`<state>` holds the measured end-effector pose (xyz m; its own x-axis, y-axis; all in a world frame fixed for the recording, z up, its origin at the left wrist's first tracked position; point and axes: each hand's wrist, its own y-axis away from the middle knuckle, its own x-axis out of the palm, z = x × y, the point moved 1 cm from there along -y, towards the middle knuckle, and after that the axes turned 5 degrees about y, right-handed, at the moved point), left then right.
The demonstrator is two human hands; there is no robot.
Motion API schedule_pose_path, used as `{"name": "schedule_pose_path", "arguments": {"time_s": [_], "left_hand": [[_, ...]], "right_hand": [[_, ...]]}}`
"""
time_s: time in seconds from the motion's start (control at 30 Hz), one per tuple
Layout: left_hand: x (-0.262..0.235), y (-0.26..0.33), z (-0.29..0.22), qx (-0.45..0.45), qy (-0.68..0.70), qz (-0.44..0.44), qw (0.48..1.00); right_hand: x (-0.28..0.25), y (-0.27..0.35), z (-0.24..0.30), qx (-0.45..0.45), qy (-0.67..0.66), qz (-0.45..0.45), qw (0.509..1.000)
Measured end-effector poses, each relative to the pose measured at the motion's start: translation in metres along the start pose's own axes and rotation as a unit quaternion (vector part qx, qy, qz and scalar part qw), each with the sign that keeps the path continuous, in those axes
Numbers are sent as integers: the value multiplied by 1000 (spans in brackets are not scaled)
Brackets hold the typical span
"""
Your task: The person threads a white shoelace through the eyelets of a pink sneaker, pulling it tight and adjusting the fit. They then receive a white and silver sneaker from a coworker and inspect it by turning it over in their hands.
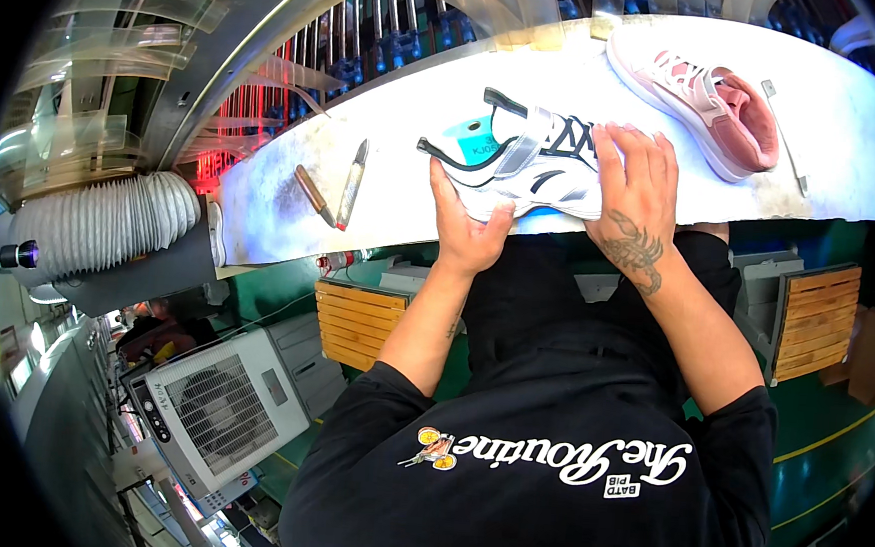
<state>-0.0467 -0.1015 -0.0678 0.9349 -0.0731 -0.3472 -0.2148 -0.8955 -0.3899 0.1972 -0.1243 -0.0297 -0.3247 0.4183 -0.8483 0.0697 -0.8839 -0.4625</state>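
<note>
A white sneaker (560, 184) with black laces, a grey strap and a turquoise piece inside its opening lies on its side on the white tabletop (407, 121). My left hand (468, 225) grips its heel end, thumb against the sole edge and the other fingers mostly hidden by the shoe. Over the toe end, my right hand (635, 185) is closed with its fingers bent across the upper. The front tip of the toe is covered by that hand.
A pink sneaker (694, 99) rests at the far right, beside a thin metal rod (786, 139). Left of my hands lie a marker pen (353, 185) and a brown, pen-like tool (314, 195). Metal rollers (372, 29) run behind the table. Below left stands an air cooler (214, 405).
</note>
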Motion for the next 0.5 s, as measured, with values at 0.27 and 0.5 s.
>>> {"name": "schedule_pose_path", "arguments": {"time_s": [0.27,0.5], "left_hand": [[3,2,5,4,28,-3,1000],[3,3,2,-24,56,5,998]], "right_hand": [[1,1,3,4,10,-18,1000],[2,1,3,5,11,-31,999]]}}
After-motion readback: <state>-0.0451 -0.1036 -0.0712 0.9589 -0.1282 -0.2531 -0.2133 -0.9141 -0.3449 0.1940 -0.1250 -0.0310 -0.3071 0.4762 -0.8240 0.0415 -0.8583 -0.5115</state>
